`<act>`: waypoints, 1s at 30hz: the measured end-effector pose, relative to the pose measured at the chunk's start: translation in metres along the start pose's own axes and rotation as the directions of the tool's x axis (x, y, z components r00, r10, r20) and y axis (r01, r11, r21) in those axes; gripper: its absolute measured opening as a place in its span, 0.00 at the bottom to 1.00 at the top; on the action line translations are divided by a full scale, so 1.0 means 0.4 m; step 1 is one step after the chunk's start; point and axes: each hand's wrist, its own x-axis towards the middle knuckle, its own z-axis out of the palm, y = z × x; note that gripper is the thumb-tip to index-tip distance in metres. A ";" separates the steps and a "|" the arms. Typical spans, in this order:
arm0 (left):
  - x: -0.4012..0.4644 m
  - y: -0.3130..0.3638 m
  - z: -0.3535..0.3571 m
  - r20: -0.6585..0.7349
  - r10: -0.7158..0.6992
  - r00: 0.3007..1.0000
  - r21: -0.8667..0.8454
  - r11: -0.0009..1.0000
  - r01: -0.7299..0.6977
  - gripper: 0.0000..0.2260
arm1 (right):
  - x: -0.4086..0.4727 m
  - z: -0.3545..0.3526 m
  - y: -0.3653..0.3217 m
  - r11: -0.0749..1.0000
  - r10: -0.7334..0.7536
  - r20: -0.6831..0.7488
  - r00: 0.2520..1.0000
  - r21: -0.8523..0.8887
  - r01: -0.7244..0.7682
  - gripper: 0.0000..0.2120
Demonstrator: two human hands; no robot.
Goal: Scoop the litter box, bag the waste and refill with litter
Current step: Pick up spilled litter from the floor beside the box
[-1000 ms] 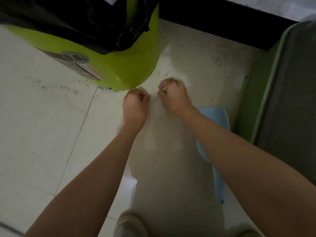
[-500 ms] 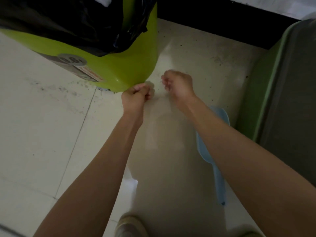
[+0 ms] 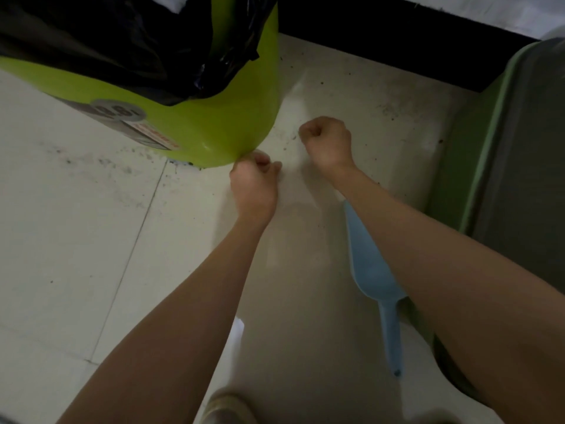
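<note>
Hands (image 3: pixel 290 166) pinching translucent bag (image 3: pixel 293 270) mouth, beside bin (image 3: pixel 220 130) base

Two hands, one translucent bag (image 3: pixel 293 270), one blue scoop (image 3: pixel 374 280), one lime bin (image 3: pixel 220 130), one green litter box (image 3: pixel 477 154).

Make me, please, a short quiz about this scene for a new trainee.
1. True or false: the blue scoop lies on the floor, and no hand holds it.
2. What lines the lime-green bin? A) a black bag B) a white towel C) nothing
3. Fill in: the fingers of the left hand and the right hand are ____ on the top of the thin pale bag.
Key: 1 true; 2 A; 3 curled.
</note>
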 end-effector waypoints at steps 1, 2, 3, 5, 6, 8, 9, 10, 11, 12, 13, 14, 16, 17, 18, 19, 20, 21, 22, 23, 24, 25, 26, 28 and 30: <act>0.000 0.000 0.000 -0.004 0.010 1.000 0.007 1.000 -0.010 0.06 | 0.007 0.005 0.000 0.993 -0.053 0.017 0.998 -0.104 0.054 0.10; 0.000 -0.001 0.000 -0.007 0.021 1.000 0.010 1.000 -0.021 0.06 | 0.013 0.011 0.000 0.980 -0.085 0.035 0.996 -0.178 0.090 0.10; 0.001 -0.003 0.001 -0.007 0.032 0.999 0.014 0.999 -0.032 0.06 | 0.019 0.016 0.002 0.968 -0.103 0.047 0.994 -0.225 0.111 0.10; 0.001 -0.007 0.001 -0.005 0.058 0.998 0.030 0.998 -0.058 0.06 | 0.025 0.026 0.007 0.953 -0.140 0.056 0.989 -0.262 0.150 0.09; 0.001 -0.008 0.001 -0.006 0.077 0.997 0.043 0.996 -0.076 0.06 | 0.023 0.030 0.008 0.948 -0.167 0.054 0.985 -0.265 0.175 0.09; 0.002 -0.009 0.003 -0.003 0.114 0.993 0.076 0.991 -0.114 0.07 | 0.014 0.035 0.008 0.933 -0.222 0.071 0.973 -0.273 0.233 0.09; 0.004 -0.009 0.002 0.003 0.123 0.992 0.098 0.988 -0.123 0.08 | 0.010 0.036 0.009 0.920 -0.244 0.092 0.965 -0.292 0.261 0.10; 0.006 -0.010 0.003 0.017 0.128 0.992 0.119 0.984 -0.129 0.09 | 0.005 0.037 0.011 0.905 -0.262 0.112 0.958 -0.316 0.285 0.10; 0.009 -0.011 0.003 0.036 0.132 0.991 0.139 0.981 -0.136 0.10 | 0.001 0.039 0.013 0.891 -0.275 0.131 0.952 -0.338 0.304 0.11; 0.011 -0.012 0.002 0.055 0.135 0.989 0.156 0.978 -0.142 0.10 | -0.001 0.041 0.015 0.876 -0.290 0.145 0.946 -0.358 0.324 0.11; 0.012 -0.011 0.001 0.070 0.138 0.988 0.168 0.975 -0.148 0.10 | -0.002 0.043 0.015 0.857 -0.309 0.157 0.938 -0.381 0.347 0.11; 0.013 -0.009 0.000 0.083 0.143 0.986 0.174 0.972 -0.155 0.10 | -0.003 0.045 0.015 0.831 -0.337 0.169 0.926 -0.410 0.377 0.11; 0.017 -0.004 -0.002 0.105 0.151 0.983 0.184 0.968 -0.168 0.11 | -0.001 0.049 0.013 0.777 -0.382 0.200 0.903 -0.459 0.430 0.11; 0.019 0.000 -0.005 0.114 0.148 0.982 0.192 0.967 -0.168 0.11 | -0.001 0.050 0.010 0.763 -0.390 0.209 0.897 -0.472 0.442 0.11; 0.019 0.003 -0.008 0.122 0.147 0.982 0.196 0.966 -0.169 0.11 | 0.000 0.051 0.009 0.768 -0.387 0.203 0.899 -0.469 0.436 0.11; 0.017 0.003 -0.013 0.128 0.153 0.980 0.192 0.965 -0.176 0.11 | 0.002 0.052 0.008 0.806 -0.360 0.175 0.916 -0.436 0.400 0.11; 0.014 0.003 -0.017 0.133 0.164 0.977 0.181 0.966 -0.187 0.11 | 0.003 0.053 0.007 0.877 -0.300 0.123 0.946 -0.355 0.324 0.11; 0.006 0.003 -0.023 0.138 0.166 0.976 0.161 0.969 -0.188 0.11 | 0.003 0.049 0.004 0.961 -0.186 0.061 0.981 -0.198 0.195 0.10; -0.002 0.001 -0.027 0.134 0.146 0.980 0.129 0.978 -0.164 0.09 | -0.001 0.037 -0.004 0.999 -0.020 0.035 0.999 0.051 0.018 0.10; -0.010 0.000 -0.030 0.119 0.096 0.988 0.078 0.991 -0.105 0.08 | -0.005 0.021 -0.016 0.929 0.141 0.067 0.988 0.337 -0.155 0.10; -0.013 -0.002 -0.032 0.102 0.013 0.995 -0.002 1.000 -0.012 0.08 | -0.007 0.002 -0.025 0.797 0.235 0.127 0.964 0.542 -0.266 0.09; -0.016 -0.001 -0.034 0.105 -0.090 0.990 -0.115 0.988 0.102 0.08 | -0.008 -0.019 -0.032 0.698 0.268 0.172 0.948 0.644 -0.314 0.10; -0.018 0.002 -0.036 0.132 -0.183 0.974 -0.245 0.946 0.211 0.09 | -0.009 -0.040 -0.038 0.645 0.269 0.190 0.944 0.693 -0.323 0.10; -0.019 0.010 -0.042 0.209 -0.272 0.939 -0.415 0.845 0.337 0.09 | -0.008 -0.077 -0.046 0.573 0.232 0.221 0.947 0.756 -0.317 0.10; -0.018 0.021 -0.049 0.277 -0.265 0.924 -0.496 0.784 0.374 0.08 | -0.009 -0.109 -0.046 0.518 0.222 0.249 0.943 0.789 -0.331 0.11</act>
